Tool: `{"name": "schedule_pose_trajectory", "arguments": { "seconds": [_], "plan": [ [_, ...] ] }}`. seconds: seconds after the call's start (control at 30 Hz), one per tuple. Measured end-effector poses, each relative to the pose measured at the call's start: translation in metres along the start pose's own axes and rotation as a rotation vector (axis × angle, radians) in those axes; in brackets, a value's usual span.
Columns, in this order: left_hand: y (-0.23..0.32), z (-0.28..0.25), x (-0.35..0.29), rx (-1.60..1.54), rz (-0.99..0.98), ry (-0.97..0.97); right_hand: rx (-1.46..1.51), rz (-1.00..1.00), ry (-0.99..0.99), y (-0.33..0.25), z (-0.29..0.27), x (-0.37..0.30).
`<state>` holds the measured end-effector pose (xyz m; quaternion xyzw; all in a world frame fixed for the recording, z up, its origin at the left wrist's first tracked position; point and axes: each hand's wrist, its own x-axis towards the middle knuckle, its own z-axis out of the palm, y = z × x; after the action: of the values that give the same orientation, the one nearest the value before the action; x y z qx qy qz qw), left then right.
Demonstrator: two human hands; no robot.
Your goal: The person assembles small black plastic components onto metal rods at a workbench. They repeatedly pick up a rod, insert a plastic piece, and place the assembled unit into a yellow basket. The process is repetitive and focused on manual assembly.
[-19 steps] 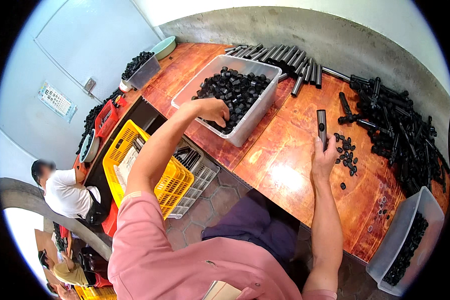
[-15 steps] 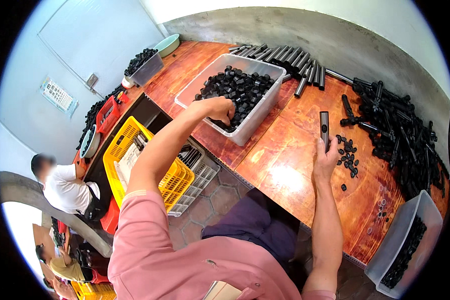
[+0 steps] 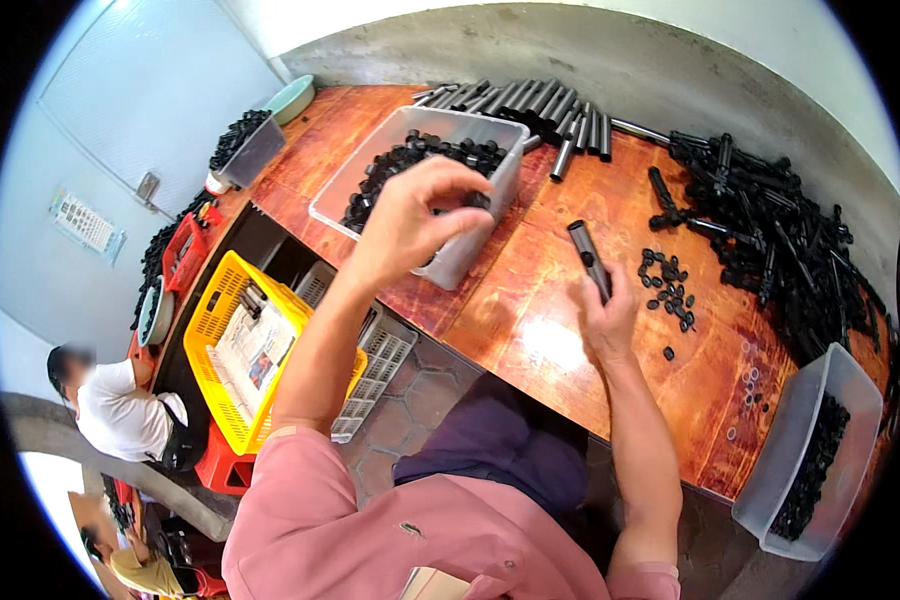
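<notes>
My left hand (image 3: 420, 212) is raised over the near side of a clear plastic bin (image 3: 335, 190), pinching a small black cap (image 3: 478, 201) between thumb and fingertips. Many more short black caps (image 3: 385, 165) lie heaped in that bin. My right hand (image 3: 610, 310) is wrapped round the lower end of a dark metal tube (image 3: 589, 258) with a hole in its side. The tube tilts with its upper end toward the bin. Small black oval pieces (image 3: 670, 285) lie scattered on the wooden table (image 3: 510, 310) to the right of this hand.
Metal tubes (image 3: 540, 105) are piled along the back wall. A heap of black tubular parts (image 3: 760, 225) covers the right side. Another clear bin (image 3: 855, 400) stands at the right edge. A yellow crate (image 3: 210, 320) is at left; beyond it sits a person (image 3: 120, 410).
My left hand has come up out of the heap of caps, bringing one toward the right. My right hand has moved left and tilted the tube leftward. The view has shifted somewhat.
</notes>
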<state>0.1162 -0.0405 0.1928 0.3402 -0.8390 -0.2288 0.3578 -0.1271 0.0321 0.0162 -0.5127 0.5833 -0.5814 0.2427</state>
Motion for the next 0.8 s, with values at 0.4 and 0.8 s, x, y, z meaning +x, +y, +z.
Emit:
{"name": "schedule_pose_trajectory", "arguments": {
  "seconds": [0.4,0.8],
  "plan": [
    [-0.019,0.069,-0.017,-0.410,-0.188,-0.158,-0.117,-0.385,-0.049,0.000,0.006,-0.009],
    [-0.031,0.077,-0.017,-0.465,-0.251,-0.141,-0.157,-0.458,-0.027,-0.001,0.005,-0.009]
  ]
}}
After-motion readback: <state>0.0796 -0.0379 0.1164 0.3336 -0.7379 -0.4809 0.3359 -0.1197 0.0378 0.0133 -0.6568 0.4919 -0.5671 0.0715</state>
